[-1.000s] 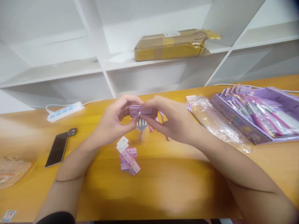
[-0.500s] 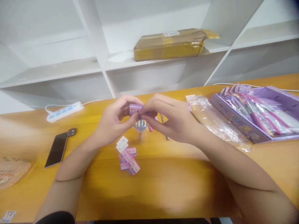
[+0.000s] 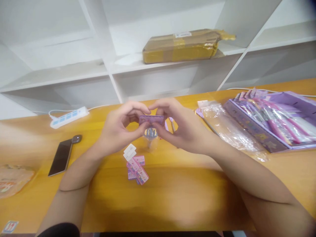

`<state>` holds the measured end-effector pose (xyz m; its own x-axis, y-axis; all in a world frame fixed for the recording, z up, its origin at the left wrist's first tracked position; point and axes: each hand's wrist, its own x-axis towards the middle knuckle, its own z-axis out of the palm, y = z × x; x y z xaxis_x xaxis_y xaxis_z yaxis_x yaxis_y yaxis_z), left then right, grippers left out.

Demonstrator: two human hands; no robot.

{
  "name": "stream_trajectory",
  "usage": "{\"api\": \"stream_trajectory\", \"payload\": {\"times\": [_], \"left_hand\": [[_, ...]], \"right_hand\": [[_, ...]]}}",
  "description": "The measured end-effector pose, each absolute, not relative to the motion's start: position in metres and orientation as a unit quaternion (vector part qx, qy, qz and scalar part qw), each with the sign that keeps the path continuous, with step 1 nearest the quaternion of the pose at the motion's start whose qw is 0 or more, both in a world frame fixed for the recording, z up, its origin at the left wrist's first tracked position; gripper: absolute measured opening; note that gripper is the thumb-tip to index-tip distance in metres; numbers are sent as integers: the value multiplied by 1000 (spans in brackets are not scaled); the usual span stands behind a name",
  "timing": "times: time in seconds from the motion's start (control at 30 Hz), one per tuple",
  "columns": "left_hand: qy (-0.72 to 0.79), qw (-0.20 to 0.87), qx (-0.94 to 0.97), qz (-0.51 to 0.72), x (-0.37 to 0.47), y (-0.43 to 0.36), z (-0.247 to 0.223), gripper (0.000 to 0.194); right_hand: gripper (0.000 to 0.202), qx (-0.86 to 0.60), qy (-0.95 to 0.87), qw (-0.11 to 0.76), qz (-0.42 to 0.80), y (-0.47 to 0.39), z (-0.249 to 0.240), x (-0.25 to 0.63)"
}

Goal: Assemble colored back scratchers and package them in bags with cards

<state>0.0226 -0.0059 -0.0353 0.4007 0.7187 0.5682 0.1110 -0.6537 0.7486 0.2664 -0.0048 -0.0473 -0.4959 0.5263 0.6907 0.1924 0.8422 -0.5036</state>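
Between my two hands is a small purple printed card [image 3: 151, 118], folded or seen nearly edge-on. My left hand [image 3: 123, 126] pinches its left end, thumb in front and fingers behind. On the right end, my right hand [image 3: 181, 126] grips it the same way. Just below the card a blue-and-yellow striped item [image 3: 150, 133] shows in clear plastic; whether it hangs from the card cannot be made out. Nearer me on the table lie several pink and purple printed cards [image 3: 138, 169] with white tags [image 3: 129, 152] beside them.
On the right stands a purple box [image 3: 259, 128] of bagged pink items, with clear plastic bags [image 3: 229, 128] and a purple fork-like tool [image 3: 199, 113] beside it. At left are a phone [image 3: 61, 157], a power strip [image 3: 69, 117] and an orange bag [image 3: 14, 181]. A taped parcel [image 3: 182, 46] rests on the shelf.
My right hand's fingers have shifted outward to the card's right end, and the card has tipped so that its printed face shows less. The items on the table stay where they were.
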Motion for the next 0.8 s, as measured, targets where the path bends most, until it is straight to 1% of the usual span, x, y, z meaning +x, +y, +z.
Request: {"api": "stream_trajectory", "payload": {"times": [0.13,0.2,0.27,0.33,0.37,0.4,0.43,0.47,0.57,0.6,0.67,0.8], "left_hand": [[276,325,779,461,16,-4,-32,28],[274,326,782,455,13,-4,-30,27],[276,334,784,444,10,-4,-28,26],[283,341,783,436,9,-5,-26,24],[288,340,782,436,8,-6,-26,23],[292,335,781,439,8,-7,-25,22],[295,328,781,442,8,-8,-25,21],[298,319,783,442,8,-9,-25,20],[317,295,793,428,8,-11,-25,20],[325,287,795,424,8,-11,-25,20],[331,278,797,421,8,-10,-25,21],[321,282,794,433,8,-7,-26,23]], "right_hand": [[37,-220,-852,428,207,-4,-40,274],[40,-216,-858,413,219,-2,-38,279],[50,-209,-863,388,245,0,-36,285],[66,-203,-871,349,281,2,-34,290],[71,-201,-876,325,294,3,-34,292],[71,-197,-884,301,300,4,-34,293],[67,-195,-892,276,300,5,-34,292],[58,-195,-901,249,297,7,-36,291],[16,-213,-916,152,304,17,-44,283],[9,-223,-914,122,316,21,-49,279],[16,-236,-904,86,347,32,-59,271],[13,-228,-889,87,387,54,-81,261]]}}
